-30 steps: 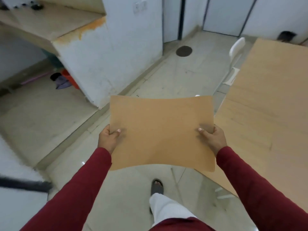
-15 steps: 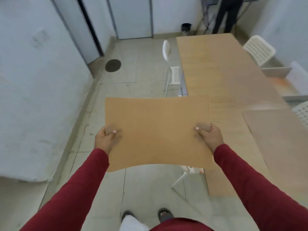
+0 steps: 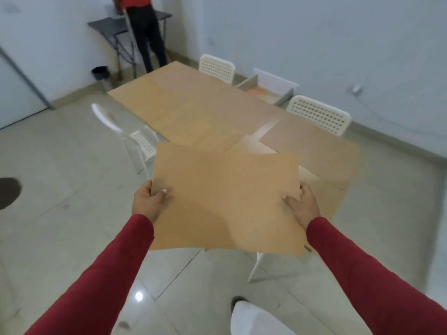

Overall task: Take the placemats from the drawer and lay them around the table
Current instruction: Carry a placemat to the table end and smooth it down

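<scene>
- Table (image 3: 193, 110) stretches away far centre, a laid placemat (image 3: 312, 151) on its near right end.
- Held placemat (image 3: 225, 201) hovers near, over the table's corner — thin, light, slightly bendy; edges look the best hold.
- Left hand (image 3: 150, 204) and right hand (image 3: 302, 206) pinch opposite sides, thumbs on top, arms outstretched.

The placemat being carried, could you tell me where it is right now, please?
In the head view the placemat is centre frame, held between the left hand and the right hand near the table.
</scene>
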